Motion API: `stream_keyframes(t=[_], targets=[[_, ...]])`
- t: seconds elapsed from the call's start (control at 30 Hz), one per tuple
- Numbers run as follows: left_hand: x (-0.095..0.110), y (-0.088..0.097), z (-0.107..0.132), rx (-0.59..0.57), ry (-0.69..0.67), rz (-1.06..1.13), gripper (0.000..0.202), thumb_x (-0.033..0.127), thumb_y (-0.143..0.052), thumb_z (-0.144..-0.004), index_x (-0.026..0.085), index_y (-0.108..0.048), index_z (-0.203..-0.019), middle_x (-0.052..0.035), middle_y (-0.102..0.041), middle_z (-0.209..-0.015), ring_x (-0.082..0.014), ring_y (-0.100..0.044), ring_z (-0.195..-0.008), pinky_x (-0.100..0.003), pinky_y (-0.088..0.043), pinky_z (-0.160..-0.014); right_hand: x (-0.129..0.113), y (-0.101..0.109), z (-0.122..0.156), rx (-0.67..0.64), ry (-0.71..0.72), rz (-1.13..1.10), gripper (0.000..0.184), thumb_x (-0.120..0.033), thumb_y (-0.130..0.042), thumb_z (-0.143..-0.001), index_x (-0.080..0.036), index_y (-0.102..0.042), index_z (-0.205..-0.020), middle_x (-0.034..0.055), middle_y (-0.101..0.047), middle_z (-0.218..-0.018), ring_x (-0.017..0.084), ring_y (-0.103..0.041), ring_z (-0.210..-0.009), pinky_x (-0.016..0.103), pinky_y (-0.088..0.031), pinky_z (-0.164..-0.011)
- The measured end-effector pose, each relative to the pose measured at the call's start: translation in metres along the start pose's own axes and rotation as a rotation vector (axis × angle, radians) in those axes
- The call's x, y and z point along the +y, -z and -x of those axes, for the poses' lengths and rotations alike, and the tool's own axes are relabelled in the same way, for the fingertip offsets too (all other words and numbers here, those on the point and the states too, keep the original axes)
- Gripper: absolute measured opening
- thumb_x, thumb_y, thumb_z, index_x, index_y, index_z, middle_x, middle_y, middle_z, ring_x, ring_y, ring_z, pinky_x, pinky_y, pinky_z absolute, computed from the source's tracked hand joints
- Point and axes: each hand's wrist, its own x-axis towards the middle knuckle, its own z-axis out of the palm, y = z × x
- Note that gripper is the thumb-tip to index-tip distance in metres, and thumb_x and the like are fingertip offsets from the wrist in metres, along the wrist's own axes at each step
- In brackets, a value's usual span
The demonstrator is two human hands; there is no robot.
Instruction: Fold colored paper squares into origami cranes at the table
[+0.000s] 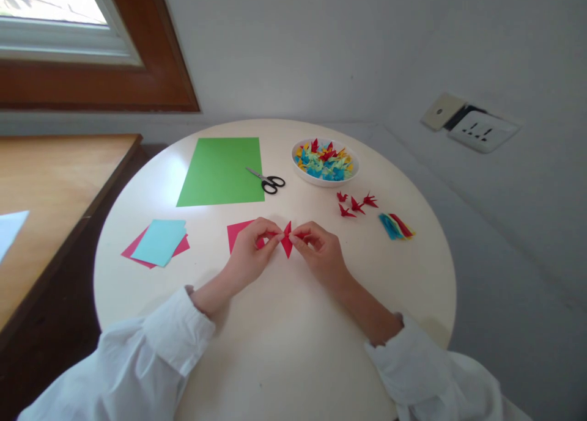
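Over the middle of a round cream table [275, 347], both my hands pinch a small folded piece of red paper [287, 241]. My left hand [250, 253] grips its left side with fingers closed. My right hand [318, 253] pinches its right side. A pink paper square [236, 233] lies flat just under my left hand, partly hidden by it.
A green sheet [222, 170], black scissors [268, 181] and a white bowl [302, 167] full of colourful folded paper cranes sit at the back. Several red cranes [355, 204] and a stack of coloured paper pieces [397, 225] lie right. Blue paper on pink paper [158, 242] lies left.
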Motion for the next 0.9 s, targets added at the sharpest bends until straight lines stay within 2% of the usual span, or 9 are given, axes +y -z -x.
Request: stream_keyframes(t=[0.2, 0.33, 0.5, 0.63, 0.77, 0.9], targets=[[0.0068, 0.0009, -0.0035, 0.018, 0.247, 0.256, 0.015, 0.029, -0.065, -0.068, 0.014, -0.062, -0.071, -0.0024, -0.062, -0.069, -0.0124, -0.055, -0.063, -0.025, -0.042, -0.059, 0.0024, -0.0004, -0.0003, 0.02, -0.076, -0.093, 0.008, -0.026, -0.064, -0.071, -0.018, -0.064, -0.073, 0.0013, -0.062, -0.072, 0.014, -0.056, -0.068, 0.026, -0.043, -0.061], [0.0082, 0.0, -0.0041, -0.022, 0.348, 0.421, 0.023, 0.033, -0.07, -0.066, 0.014, -0.062, -0.078, -0.003, -0.065, -0.074, -0.0127, -0.059, -0.066, -0.025, -0.045, -0.064, 0.0057, -0.0008, -0.0002, 0.037, -0.073, -0.138, 0.007, -0.026, -0.064, -0.071, -0.019, -0.065, -0.073, 0.002, -0.063, -0.073, 0.014, -0.057, -0.069, 0.027, -0.045, -0.063], [0.0034, -0.003, -0.0032, -0.063, 0.392, 0.544, 0.025, 0.032, -0.07, -0.066, 0.015, -0.059, -0.079, -0.0011, -0.066, -0.07, -0.011, -0.06, -0.065, -0.023, -0.045, -0.063, 0.0061, -0.0015, 0.0001, 0.009, -0.054, -0.125, 0.009, -0.026, -0.065, -0.069, -0.019, -0.065, -0.074, 0.0021, -0.063, -0.074, 0.014, -0.058, -0.068, 0.027, -0.047, -0.063], [0.005, -0.0035, -0.0031, -0.047, 0.383, 0.523, 0.023, 0.03, -0.071, -0.066, 0.014, -0.059, -0.078, -0.0009, -0.066, -0.07, -0.0106, -0.06, -0.064, -0.022, -0.044, -0.062, 0.0045, -0.0026, -0.0003, 0.002, -0.066, -0.089, 0.01, -0.027, -0.064, -0.07, -0.019, -0.064, -0.075, 0.0024, -0.063, -0.075, 0.015, -0.059, -0.071, 0.026, -0.048, -0.062], [0.0066, -0.0035, -0.0039, -0.04, 0.385, 0.525, 0.025, 0.027, -0.072, -0.063, 0.014, -0.059, -0.08, -0.0033, -0.067, -0.077, -0.0131, -0.062, -0.07, -0.025, -0.046, -0.067, 0.0054, -0.0032, -0.0008, 0.012, -0.095, -0.118, 0.013, -0.029, -0.063, -0.07, -0.018, -0.062, -0.076, 0.0031, -0.063, -0.078, 0.015, -0.06, -0.071, 0.027, -0.048, -0.061], [0.0062, -0.0031, -0.004, -0.024, 0.376, 0.525, 0.024, 0.024, -0.072, -0.062, 0.014, -0.059, -0.08, -0.0027, -0.068, -0.076, -0.0141, -0.063, -0.07, -0.027, -0.047, -0.069, 0.0074, -0.0027, -0.0015, 0.036, -0.1, -0.145, 0.015, -0.03, -0.062, -0.07, -0.018, -0.061, -0.078, 0.0033, -0.064, -0.08, 0.016, -0.06, -0.073, 0.027, -0.049, -0.063]])
